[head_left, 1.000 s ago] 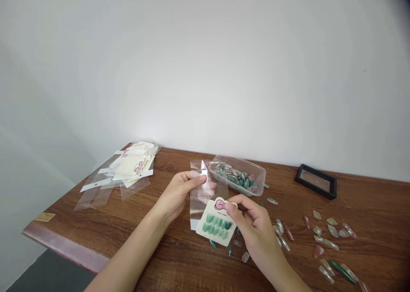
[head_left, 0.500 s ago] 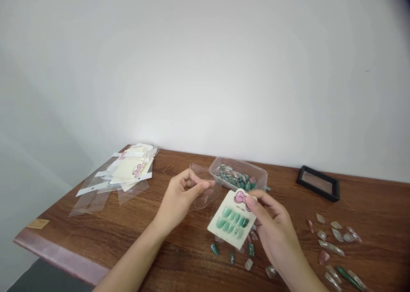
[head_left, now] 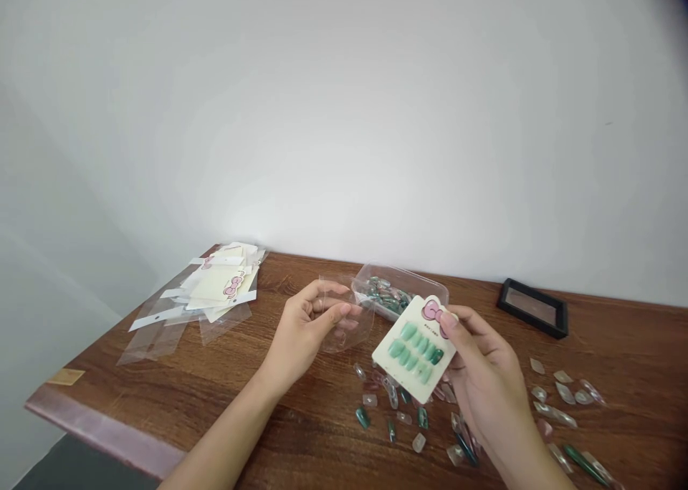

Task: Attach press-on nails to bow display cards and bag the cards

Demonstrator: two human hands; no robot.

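Observation:
My right hand [head_left: 486, 364] pinches a cream display card [head_left: 383, 354] at its pink bow top, thumb in front. Two rows of green press-on nails [head_left: 415, 350] sit on the card, which tilts above the table. To its left, my left hand [head_left: 309, 325] holds a clear plastic bag [head_left: 349, 336]. Its thumb and fingers are parted a little, and some fingers show through the film; whether they are inside the bag I cannot tell. Loose nails [head_left: 393, 393] in green, pink and clear lie below the card.
A clear plastic box [head_left: 438, 289] of mixed nails stands behind the card. Cards and clear bags [head_left: 215, 286] are piled at the left. A black frame [head_left: 562, 318] lies at the right, with more loose nails [head_left: 556, 415] nearer me. A wall rises behind the wooden table [head_left: 226, 375].
My right hand has moved the card up and to the right, away from the bag. The left thumb and fingers have spread slightly at the bag.

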